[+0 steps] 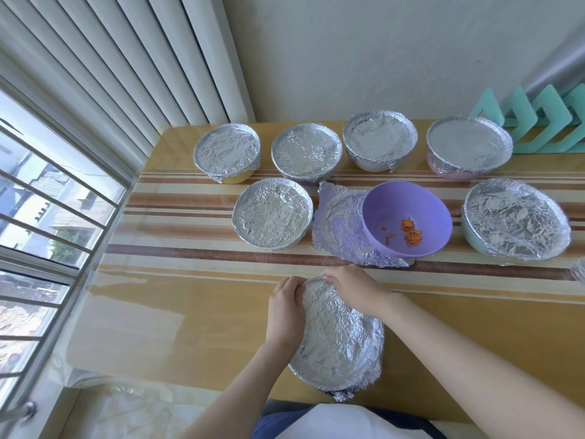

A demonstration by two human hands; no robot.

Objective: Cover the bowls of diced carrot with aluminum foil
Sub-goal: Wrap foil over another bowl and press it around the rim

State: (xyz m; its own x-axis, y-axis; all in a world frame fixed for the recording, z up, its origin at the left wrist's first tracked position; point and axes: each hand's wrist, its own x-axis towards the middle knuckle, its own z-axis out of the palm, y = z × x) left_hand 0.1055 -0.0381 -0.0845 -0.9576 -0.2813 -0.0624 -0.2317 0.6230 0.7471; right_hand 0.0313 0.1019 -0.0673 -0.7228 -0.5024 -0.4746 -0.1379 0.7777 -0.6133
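A foil-covered bowl [337, 337] stands at the near edge of the table. My left hand [285, 315] curls round its left rim, and my right hand [351, 288] presses the foil down over its far rim. Beyond it an uncovered purple bowl [408, 217] holds a little diced carrot [411, 234]. The purple bowl sits partly on a loose crumpled sheet of foil [340, 223].
Several other foil-covered bowls stand in two rows at the back, such as one at the far left [226, 156] and one at the right [516, 223]. Teal racks [544, 122] lean at the back right. A window [47, 201] and blinds run along the left.
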